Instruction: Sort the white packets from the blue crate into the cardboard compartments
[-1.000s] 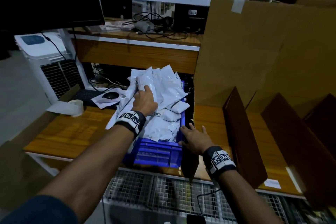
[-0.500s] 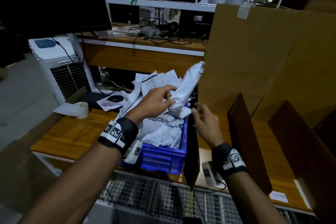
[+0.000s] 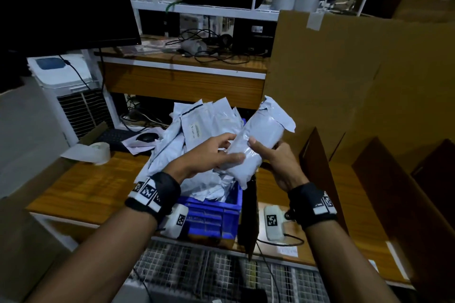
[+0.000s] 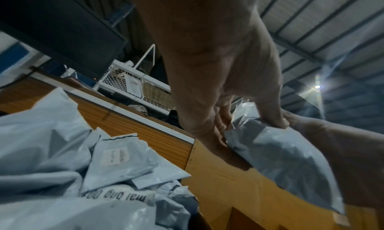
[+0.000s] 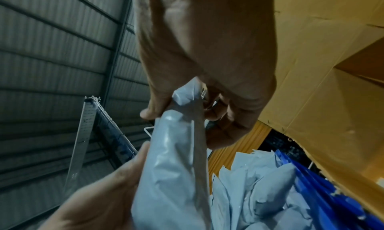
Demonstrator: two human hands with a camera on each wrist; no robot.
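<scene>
White plastic packet is hovering just above the blue crate — left hand and right hand are both gripping it; better checking for its label before choosing a cardboard compartment.

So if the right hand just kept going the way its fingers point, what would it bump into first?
Probably the left hand: the right hand points left across the held white packet, and both grip it. Depth is hard to judge.

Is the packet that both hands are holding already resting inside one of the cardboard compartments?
No, the packet is held up over the blue crate by both hands.
</scene>
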